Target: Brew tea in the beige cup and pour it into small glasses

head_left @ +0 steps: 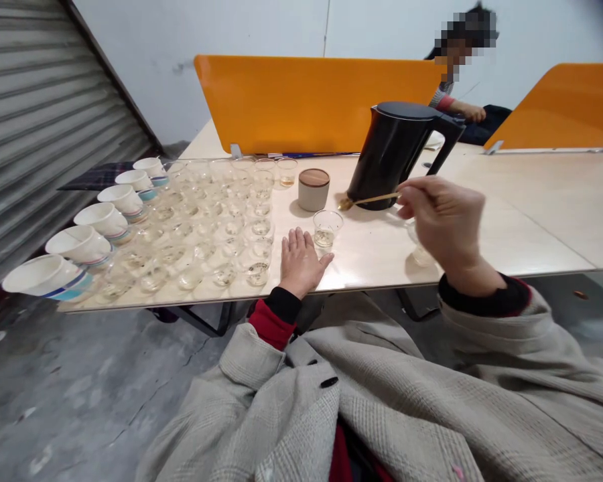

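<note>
Right hand [445, 221] raised above the pale wooden table [532, 207], fingers pinched on a thin golden spoon [369, 199]; spoon bowl points left, close to the base of the black electric kettle [399, 154]. Left hand [301, 261] flat on the table edge, fingers spread, holding nothing. Small clear glass cup [326, 227] just beyond its fingertips. Grey lidded ceramic jar [313, 189] behind the cup. Rows of clear glasses [206, 227] and white bowls [100, 221] to the left.

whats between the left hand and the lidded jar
In the head view, one small clear glass cup stands between the left hand and the lidded jar.
</note>
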### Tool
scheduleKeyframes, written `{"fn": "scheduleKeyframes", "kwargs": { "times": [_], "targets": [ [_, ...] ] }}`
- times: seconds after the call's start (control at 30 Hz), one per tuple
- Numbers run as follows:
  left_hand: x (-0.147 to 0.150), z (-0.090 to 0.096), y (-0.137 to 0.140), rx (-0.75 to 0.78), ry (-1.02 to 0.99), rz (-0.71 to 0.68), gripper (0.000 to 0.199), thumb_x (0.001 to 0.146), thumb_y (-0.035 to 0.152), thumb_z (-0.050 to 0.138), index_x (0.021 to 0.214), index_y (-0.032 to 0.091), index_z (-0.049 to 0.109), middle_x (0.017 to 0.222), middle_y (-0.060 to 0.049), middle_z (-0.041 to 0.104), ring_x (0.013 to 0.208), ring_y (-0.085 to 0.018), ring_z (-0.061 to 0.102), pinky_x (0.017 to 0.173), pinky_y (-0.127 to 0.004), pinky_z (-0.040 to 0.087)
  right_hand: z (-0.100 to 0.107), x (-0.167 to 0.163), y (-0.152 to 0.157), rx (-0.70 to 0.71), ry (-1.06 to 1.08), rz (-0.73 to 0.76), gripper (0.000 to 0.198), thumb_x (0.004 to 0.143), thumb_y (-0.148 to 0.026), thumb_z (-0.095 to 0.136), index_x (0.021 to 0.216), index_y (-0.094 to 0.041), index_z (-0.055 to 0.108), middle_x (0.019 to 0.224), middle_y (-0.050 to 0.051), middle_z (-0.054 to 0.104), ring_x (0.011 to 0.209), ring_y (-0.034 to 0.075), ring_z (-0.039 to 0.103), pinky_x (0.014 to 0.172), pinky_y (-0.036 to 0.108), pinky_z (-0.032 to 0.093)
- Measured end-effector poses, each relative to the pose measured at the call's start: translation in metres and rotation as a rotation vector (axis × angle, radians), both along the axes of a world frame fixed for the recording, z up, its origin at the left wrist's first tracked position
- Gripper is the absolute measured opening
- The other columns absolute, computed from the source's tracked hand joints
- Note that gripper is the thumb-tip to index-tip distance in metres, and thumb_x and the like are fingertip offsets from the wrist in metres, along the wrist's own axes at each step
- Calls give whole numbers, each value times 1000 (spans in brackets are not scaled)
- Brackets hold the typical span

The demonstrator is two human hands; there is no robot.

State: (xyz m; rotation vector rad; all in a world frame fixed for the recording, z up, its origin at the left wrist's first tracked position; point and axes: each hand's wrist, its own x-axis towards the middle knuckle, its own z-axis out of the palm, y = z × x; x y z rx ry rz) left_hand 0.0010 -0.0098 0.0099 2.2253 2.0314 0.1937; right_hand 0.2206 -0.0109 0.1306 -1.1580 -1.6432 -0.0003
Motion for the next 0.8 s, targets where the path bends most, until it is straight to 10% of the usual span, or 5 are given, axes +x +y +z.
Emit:
{"fn": "scheduleKeyframes", "kwargs": {
  "times": [0.17, 0.37, 0.8],
  "targets": [
    [0, 1, 0, 3, 6, -8, 90, 107, 64, 38, 166, -3, 31, 178, -27, 23, 169, -40, 17, 138, -53, 13, 13, 74, 14, 183, 240, -210, 11, 89, -11, 68, 88, -13, 79, 67, 4, 69, 54, 14, 68, 53, 27, 51],
    [0, 1, 1, 18, 23, 4, 87, 107, 62, 40, 165, -2, 35, 177, -26, 25, 169, -39, 19, 137, -52, 16, -1, 154, 36, -25, 432, -548, 20, 83, -1, 66, 69, -15, 68, 54, 1, 60, 43, 14, 60, 47, 28, 47],
    [-1, 0, 0, 8, 36, -8, 88, 107, 63, 38, 165, -4, 34, 177, -28, 25, 168, -41, 19, 137, -54, 15, -51, 184, 37, -443, 85, -613, 14, 91, -10, 67, 89, -8, 81, 67, 10, 72, 55, 14, 65, 59, 26, 53]
  ]
}}
